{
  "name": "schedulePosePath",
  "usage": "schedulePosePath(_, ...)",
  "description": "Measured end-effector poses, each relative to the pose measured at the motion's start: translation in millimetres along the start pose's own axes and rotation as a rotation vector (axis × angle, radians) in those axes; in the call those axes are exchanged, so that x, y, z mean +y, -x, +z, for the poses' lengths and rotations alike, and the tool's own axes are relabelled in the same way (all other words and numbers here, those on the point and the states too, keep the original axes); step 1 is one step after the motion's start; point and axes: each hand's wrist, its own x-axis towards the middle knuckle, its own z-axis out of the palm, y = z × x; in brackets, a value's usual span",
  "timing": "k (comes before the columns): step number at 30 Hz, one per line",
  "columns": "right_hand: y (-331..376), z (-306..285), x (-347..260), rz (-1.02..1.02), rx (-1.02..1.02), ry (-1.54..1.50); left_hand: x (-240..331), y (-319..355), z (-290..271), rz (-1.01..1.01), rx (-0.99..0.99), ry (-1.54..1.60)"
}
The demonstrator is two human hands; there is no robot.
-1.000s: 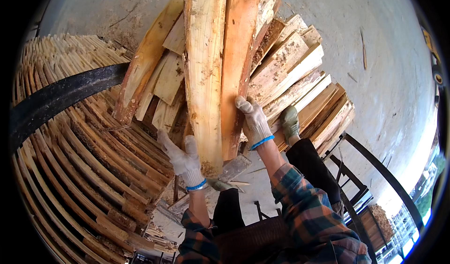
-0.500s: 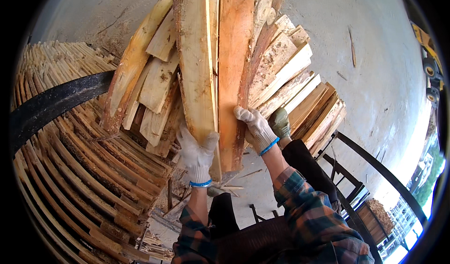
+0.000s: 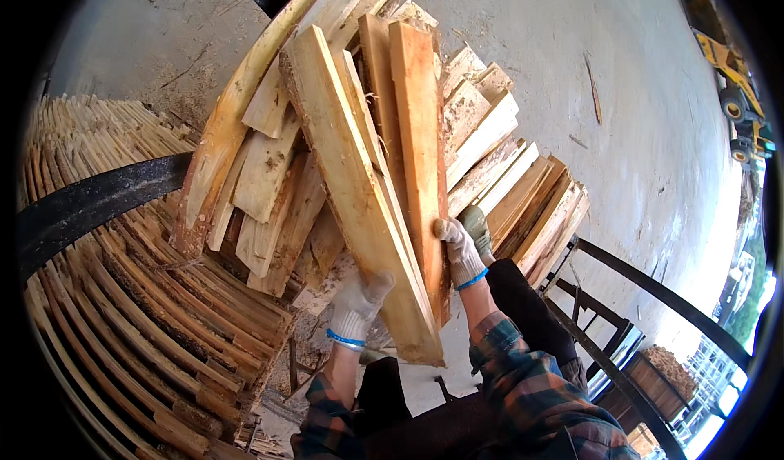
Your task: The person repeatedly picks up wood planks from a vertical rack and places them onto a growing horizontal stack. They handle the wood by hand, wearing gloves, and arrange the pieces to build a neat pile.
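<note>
My gloved left hand grips the left edge of a long pale board, thumb on top and the other fingers partly hidden. This board slants, its lower end leaning right toward me. My right hand, also in a white glove with a blue cuff, holds the right edge of a reddish-orange board with bark along its side. More narrow boards show between and beside the two. Under and around them spreads a pile of rough-sawn boards, fanned out.
A stack of long bark-edged strips fills the left side. A black metal bar curves over it, and a black frame stands at right. My boot is against the pile. A yellow wheeled machine stands far right.
Both held boards have come toward me, off their earlier place on the pile. The pale board has turned so its lower end swings right. My hands have shifted slightly toward me.
</note>
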Motion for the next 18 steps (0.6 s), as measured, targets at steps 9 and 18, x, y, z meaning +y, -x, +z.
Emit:
schedulePosePath(9,104,22,-100,0.211,-0.037,-0.322,23,99,73,0.155,0.043,-0.413)
schedulePosePath(18,272,-10,-199,0.236,-0.061,-0.111,38,283,156,0.175,-0.065,-0.431)
